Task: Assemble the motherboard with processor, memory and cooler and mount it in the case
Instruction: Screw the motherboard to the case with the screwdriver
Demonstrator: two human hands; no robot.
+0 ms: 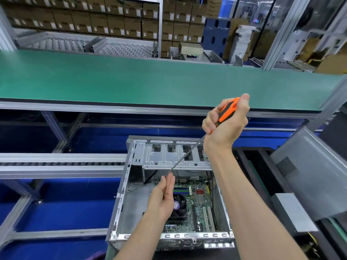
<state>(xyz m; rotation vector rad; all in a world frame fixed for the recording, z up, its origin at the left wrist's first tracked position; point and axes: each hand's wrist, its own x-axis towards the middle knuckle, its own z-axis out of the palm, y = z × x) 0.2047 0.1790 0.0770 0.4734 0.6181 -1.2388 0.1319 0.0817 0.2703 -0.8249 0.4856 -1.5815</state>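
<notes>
**Steadying a long screwdriver over the mounted board**

Seen from the head camera, the right hand [226,122] wraps its grip round the orange handle of the screwdriver [187,153], while the left hand [163,197] pinches the shaft near its tip, probably to guide it onto a screw. The tool's long axis slants from upper right down to lower left, tip downward. Below, the motherboard [199,205] lies flat inside the open case [129,184], cooler [179,205] already fitted.
</notes>
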